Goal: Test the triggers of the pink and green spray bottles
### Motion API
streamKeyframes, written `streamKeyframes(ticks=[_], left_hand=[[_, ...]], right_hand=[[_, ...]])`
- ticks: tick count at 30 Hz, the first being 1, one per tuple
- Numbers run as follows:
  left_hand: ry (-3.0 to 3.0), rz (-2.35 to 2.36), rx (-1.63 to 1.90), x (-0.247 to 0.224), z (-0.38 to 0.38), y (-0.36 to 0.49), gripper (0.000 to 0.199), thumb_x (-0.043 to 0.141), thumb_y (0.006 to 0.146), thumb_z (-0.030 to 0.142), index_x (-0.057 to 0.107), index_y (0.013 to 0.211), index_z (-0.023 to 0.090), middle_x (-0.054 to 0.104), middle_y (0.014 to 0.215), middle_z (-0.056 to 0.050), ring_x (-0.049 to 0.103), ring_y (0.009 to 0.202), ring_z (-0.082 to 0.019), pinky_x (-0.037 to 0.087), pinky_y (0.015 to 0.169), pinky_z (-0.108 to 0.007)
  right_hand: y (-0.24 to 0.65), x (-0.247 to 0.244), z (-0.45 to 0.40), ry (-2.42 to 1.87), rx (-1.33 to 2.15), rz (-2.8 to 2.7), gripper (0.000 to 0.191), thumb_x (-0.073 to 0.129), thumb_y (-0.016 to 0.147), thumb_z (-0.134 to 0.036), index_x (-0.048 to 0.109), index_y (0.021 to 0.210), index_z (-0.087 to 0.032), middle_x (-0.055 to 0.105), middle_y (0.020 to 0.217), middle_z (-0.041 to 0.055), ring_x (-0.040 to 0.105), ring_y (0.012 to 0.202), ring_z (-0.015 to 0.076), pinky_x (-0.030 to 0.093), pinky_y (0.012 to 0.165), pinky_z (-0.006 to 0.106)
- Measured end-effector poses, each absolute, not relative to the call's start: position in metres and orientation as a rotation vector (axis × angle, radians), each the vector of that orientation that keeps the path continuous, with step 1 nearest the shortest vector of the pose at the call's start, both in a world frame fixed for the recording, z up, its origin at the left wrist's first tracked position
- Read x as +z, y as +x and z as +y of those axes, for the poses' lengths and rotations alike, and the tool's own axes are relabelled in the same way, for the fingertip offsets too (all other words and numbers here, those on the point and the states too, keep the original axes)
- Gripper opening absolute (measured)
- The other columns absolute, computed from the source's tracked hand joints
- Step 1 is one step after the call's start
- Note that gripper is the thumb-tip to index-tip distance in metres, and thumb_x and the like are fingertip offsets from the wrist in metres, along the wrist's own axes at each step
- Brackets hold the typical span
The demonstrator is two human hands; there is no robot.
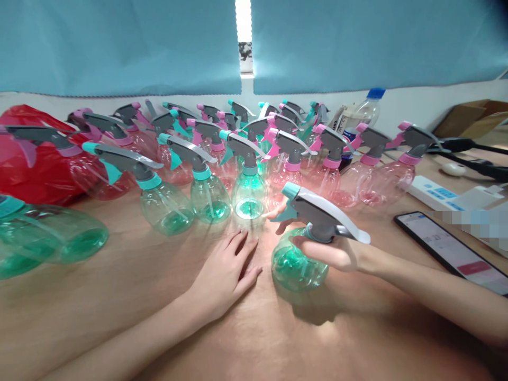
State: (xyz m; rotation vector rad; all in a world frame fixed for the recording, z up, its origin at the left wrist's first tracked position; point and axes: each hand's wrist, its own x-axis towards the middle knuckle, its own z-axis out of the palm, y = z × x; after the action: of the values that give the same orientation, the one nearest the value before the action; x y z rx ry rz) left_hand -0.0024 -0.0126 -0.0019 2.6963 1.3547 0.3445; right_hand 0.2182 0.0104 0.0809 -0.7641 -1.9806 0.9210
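My right hand (333,253) is wrapped round the neck of a green spray bottle (296,272), which stands near the middle of the table. This bottle has a grey trigger head with a teal nozzle and a pale lever. On the wooden table (166,328), just left of it, my left hand (228,270) lies flat with its fingers slightly spread, holding nothing. Beyond my fingers stand more green spray bottles (210,198), each with a teal collar. Pink spray bottles (329,182) with pink nozzles are grouped behind and to the right.
A red plastic bag (35,169) lies at the far left, behind other green bottles (81,241). To the right are a phone (444,248), a white power strip (440,193) and black cables (476,164). A clear bottle with a blue cap (369,111) and a cardboard box (472,119) stand at the back.
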Motion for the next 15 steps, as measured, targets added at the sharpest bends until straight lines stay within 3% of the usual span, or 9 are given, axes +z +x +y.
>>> streamKeyframes(ticks=[2, 5, 10, 15], left_hand=[[2.696, 1.360, 0.339, -0.0018, -0.0130, -0.0021, 0.047, 0.046, 0.095, 0.040, 0.049, 0.133, 0.012, 0.045, 0.139, -0.019, 0.039, 0.129, -0.033, 0.036, 0.105, -0.051], [2.702, 1.367, 0.324, -0.0016, -0.0131, -0.0020, 0.047, 0.046, 0.095, 0.039, 0.049, 0.133, 0.011, 0.045, 0.139, -0.019, 0.039, 0.129, -0.034, 0.037, 0.104, -0.051], [2.706, 1.361, 0.334, -0.0013, -0.0129, -0.0025, 0.046, 0.045, 0.095, 0.039, 0.049, 0.133, 0.012, 0.046, 0.138, -0.018, 0.040, 0.129, -0.033, 0.036, 0.105, -0.051], [2.693, 1.355, 0.348, -0.0012, -0.0128, -0.0026, 0.046, 0.045, 0.095, 0.039, 0.048, 0.133, 0.012, 0.047, 0.138, -0.018, 0.040, 0.129, -0.033, 0.036, 0.104, -0.051]], right_hand=[[0.2185, 0.0786, 0.0104, -0.747, 0.973, -1.957, 0.036, 0.048, 0.062, -0.015, 0.062, 0.095, -0.024, 0.064, 0.084, 0.0047, 0.063, 0.075, 0.0196, 0.055, 0.055, 0.028], [0.2181, 0.0763, 0.0100, -0.723, 0.978, -1.942, 0.043, 0.049, 0.065, -0.014, 0.060, 0.106, -0.024, 0.064, 0.086, 0.0052, 0.062, 0.066, 0.0183, 0.056, 0.056, 0.032], [0.2179, 0.0755, 0.0095, -0.719, 1.003, -1.937, 0.039, 0.053, 0.070, -0.016, 0.059, 0.107, -0.029, 0.065, 0.083, 0.0031, 0.062, 0.062, 0.0184, 0.056, 0.057, 0.034], [0.2194, 0.0706, 0.0085, -0.687, 1.033, -1.892, 0.046, 0.052, 0.070, -0.012, 0.054, 0.113, -0.028, 0.066, 0.103, 0.0052, 0.067, 0.075, 0.0213, 0.057, 0.064, 0.038]])
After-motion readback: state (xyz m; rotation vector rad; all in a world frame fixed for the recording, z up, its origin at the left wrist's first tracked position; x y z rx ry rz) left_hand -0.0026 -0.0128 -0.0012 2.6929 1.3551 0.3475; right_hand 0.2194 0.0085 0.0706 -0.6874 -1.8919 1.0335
